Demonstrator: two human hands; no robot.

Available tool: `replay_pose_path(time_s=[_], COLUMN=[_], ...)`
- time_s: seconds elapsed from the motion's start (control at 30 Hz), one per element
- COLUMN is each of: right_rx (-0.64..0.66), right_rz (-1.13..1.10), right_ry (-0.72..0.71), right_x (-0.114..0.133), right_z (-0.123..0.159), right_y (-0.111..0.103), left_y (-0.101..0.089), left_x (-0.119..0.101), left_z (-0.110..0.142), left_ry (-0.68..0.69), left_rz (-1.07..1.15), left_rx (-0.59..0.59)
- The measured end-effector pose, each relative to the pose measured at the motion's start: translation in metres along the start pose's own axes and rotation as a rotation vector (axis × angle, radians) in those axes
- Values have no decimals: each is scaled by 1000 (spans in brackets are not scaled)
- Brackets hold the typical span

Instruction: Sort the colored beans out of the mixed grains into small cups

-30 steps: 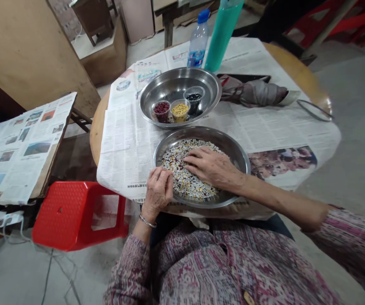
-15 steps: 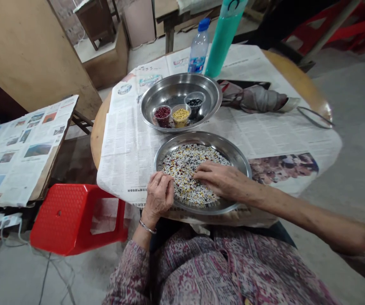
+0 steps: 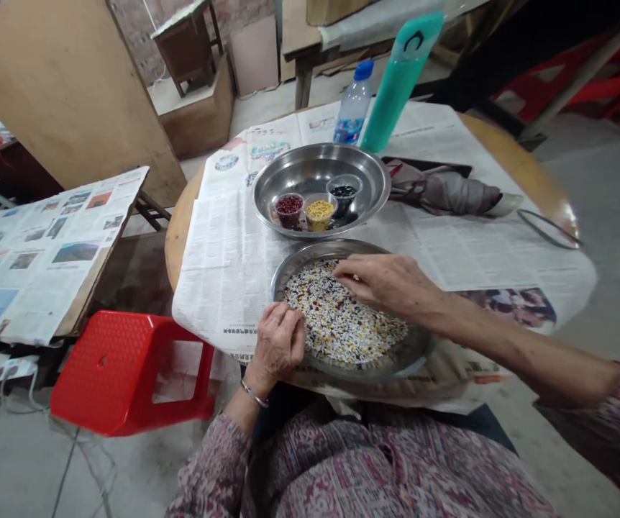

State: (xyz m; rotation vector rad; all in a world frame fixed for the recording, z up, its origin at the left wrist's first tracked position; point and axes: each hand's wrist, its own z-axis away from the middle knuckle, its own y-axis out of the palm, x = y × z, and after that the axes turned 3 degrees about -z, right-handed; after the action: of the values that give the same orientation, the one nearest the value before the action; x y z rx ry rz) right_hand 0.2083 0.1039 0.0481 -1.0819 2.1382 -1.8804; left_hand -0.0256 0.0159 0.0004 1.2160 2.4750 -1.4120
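A steel pan (image 3: 291, 260) full of mixed white, red, yellow and black grains (image 3: 342, 327) lies on newspaper before me. My left hand (image 3: 278, 344) curls shut over the pan's near left rim. My right hand (image 3: 390, 282) hovers over the far side of the grains, fingertips drawn together in a pinch; what they hold is too small to see. Behind it a second steel pan (image 3: 367, 169) carries three small cups: red beans (image 3: 289, 207), yellow grains (image 3: 319, 212) and black beans (image 3: 343, 194).
The round table (image 3: 526, 169) is covered with newspaper. A water bottle (image 3: 354, 108), a green flask (image 3: 399, 75), a folded grey umbrella (image 3: 447, 191) and a wire ring (image 3: 550, 229) lie farther back. A red plastic stool (image 3: 124, 370) and a paper-covered side table (image 3: 45, 248) stand at left.
My right hand has slid from the middle of the grains to their far edge and its fingers have drawn into a pinch. My left hand stays on the rim.
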Motion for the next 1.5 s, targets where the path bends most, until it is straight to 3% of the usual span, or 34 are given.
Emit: replay_pose_path(time_s=[0.23,0.37,0.5,0.8,1.1,1.5], right_rx=[-120,-66,-8,95,20,76], right_rz=[7,120,202,230,227,224], right_ry=[189,255,222,183,171,194], right_x=[15,14,16,14,3,7], right_z=[-89,-132,-157,-179,-184,-184], right_y=[-28,-26,-18,-4,4,1], left_y=[2,2,0,-2,1,0], left_x=[1,1,0,-3,0,0], left_z=[2,3,2,3,4,2], left_ry=[3,-10,-3,-44,-30,-20], left_rz=[-13,-16,-11,17,28,36], left_rx=[2,29,36,50,39,24])
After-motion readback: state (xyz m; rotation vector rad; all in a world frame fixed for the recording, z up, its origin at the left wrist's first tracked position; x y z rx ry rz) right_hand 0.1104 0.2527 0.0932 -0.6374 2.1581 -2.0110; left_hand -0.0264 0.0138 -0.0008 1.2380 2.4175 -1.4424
